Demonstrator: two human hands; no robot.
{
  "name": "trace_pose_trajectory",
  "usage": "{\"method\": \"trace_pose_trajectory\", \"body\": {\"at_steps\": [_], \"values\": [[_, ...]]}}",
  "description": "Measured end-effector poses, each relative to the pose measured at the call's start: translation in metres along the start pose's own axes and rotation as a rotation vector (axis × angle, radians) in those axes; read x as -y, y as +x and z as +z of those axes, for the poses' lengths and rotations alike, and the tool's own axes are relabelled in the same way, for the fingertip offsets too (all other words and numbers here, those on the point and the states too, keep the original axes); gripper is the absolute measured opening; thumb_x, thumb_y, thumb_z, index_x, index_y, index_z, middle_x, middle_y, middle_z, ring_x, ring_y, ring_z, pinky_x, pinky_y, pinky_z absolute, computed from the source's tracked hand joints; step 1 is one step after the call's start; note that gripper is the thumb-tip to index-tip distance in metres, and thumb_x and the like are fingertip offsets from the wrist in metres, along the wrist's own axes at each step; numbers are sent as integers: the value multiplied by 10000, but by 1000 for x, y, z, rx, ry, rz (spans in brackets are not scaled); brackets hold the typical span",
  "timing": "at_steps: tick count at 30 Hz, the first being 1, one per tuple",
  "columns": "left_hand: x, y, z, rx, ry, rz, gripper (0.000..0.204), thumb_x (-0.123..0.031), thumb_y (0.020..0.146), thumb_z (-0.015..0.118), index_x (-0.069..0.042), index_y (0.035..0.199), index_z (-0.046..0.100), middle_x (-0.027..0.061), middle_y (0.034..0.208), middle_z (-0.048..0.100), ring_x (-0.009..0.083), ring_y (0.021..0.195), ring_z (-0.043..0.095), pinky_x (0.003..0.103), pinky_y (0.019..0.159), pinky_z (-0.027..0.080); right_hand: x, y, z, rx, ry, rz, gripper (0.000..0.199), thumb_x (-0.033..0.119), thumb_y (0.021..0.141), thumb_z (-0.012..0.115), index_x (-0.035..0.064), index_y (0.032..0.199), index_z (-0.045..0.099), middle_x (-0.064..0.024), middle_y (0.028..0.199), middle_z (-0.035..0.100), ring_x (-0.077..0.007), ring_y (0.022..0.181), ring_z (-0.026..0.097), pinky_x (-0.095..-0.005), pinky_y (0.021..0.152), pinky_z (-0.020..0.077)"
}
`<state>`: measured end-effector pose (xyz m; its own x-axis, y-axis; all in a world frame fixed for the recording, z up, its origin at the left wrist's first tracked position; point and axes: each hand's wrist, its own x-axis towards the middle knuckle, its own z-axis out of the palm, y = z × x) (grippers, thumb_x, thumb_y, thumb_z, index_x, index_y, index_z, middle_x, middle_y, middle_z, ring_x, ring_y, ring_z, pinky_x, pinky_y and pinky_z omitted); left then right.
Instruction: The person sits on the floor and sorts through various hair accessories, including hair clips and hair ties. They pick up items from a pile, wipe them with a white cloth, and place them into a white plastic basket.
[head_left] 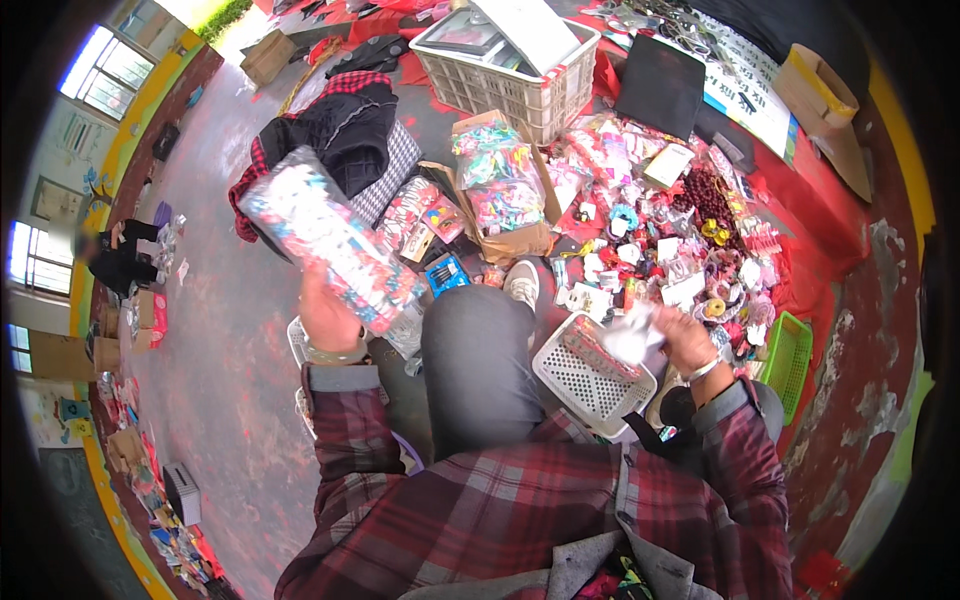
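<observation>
My left hand is closed on a long clear plastic pack full of small pink, white and blue pieces, raised and tilted to the left of my knee. My right hand pinches a white, crumpled-looking piece, blurred so that its kind is unclear. It hangs over a white perforated basket, in which a reddish packet lies. Beyond the basket spreads a heap of hair ties and small accessories. An open cardboard box holds bags of colourful small items.
A large plastic crate stands at the back. Dark clothing lies at far left, near a checked bag. A green basket sits at right. Another person is by the left wall. A blue packet lies before my knee.
</observation>
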<state>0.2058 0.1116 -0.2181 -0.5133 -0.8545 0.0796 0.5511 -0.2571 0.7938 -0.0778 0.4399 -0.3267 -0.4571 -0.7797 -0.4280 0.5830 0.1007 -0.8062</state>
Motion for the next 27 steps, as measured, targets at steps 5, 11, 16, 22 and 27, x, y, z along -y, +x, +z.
{"method": "trace_pose_trajectory", "body": {"at_steps": [5, 11, 16, 22, 27], "values": [[-3, 8, 36, 148, -169, -202, 533, -315, 894, 502, 31, 1277, 368, 185, 1194, 524, 327, 1078, 537, 454, 946, 411, 29, 2, -28, -31, 240, -62, 360, 218, 896, 534, -14, 1171, 512, -126, 1098, 606, -250, 984, 599, -386, 874, 474], [85, 3, 107, 211, -265, -442, 450, -215, 895, 529, 22, 1260, 415, 149, 1182, 549, 274, 1052, 561, 422, 910, 445, 78, -13, -14, -61, 370, -492, 424, 232, 906, 502, -16, 1246, 458, -118, 1188, 558, -231, 1069, 551, -363, 937, 421], [137, -25, 161, 344, -226, -608, 440, -196, 887, 538, 9, 1262, 431, 131, 1190, 548, 251, 1060, 552, 385, 927, 434, 106, -62, 39, -56, -591, -965, 415, 158, 856, 534, -23, 1227, 502, -157, 1169, 573, -255, 1074, 556, -365, 913, 416], [171, -42, 174, 397, -339, -872, 523, -433, 950, 356, -19, 1254, 453, 135, 1207, 546, 257, 1091, 536, 391, 967, 404, 52, -51, 71, 185, -1488, -981, 628, 240, 819, 575, 13, 1358, 347, -188, 1349, 408, -336, 1289, 349, -458, 1066, 241], [191, -65, 174, 380, -189, -796, 485, -395, 979, 299, -53, 1307, 401, 100, 1281, 490, 219, 1157, 482, 383, 1002, 362, 60, -22, 62, -147, -1522, -886, 569, 231, 851, 525, 29, 1354, 351, -210, 1354, 375, -365, 1273, 341, -469, 1055, 251]]}}
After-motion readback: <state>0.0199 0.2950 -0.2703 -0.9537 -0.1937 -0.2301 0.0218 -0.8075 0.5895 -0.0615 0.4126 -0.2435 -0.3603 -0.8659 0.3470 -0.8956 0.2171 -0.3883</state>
